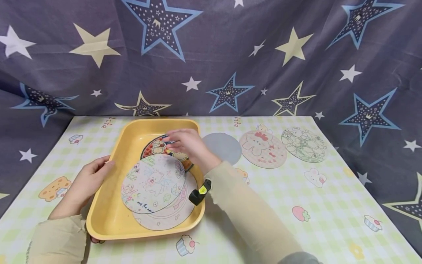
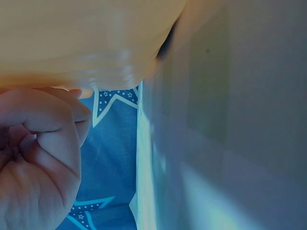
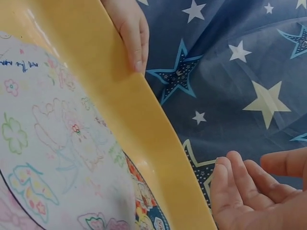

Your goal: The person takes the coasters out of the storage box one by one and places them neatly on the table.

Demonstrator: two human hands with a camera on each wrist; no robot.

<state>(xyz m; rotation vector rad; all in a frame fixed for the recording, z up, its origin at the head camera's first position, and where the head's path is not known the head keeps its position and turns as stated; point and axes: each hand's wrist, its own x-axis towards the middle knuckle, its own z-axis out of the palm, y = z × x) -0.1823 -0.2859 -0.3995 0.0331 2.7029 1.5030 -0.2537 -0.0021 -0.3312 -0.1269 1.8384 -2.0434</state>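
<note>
My left hand [image 1: 90, 179] grips the left rim of a yellow tray [image 1: 108, 205], thumb over the edge; the left wrist view shows its fingers [image 2: 53, 120] bent against the tray's outer side. Inside, a white round mat [image 1: 153, 183] with pastel doodles overlaps a pale pink round mat [image 1: 165, 222] and a red-and-blue patterned round mat [image 1: 153, 146]. Over the tray's far right part hovers my right hand [image 1: 188, 145], fingers loosely extended, holding nothing. It partly hides the patterned mat. In the right wrist view its fingers [image 3: 230, 187] are apart from the mats.
Right of the tray, a plain grey round mat [image 1: 224, 146], a pink rabbit mat [image 1: 263, 150] and a green line-drawn mat [image 1: 303, 145] lie in a row on the checked tablecloth [image 1: 329, 220]. A dark star-patterned curtain [image 1: 257, 88] hangs behind the table.
</note>
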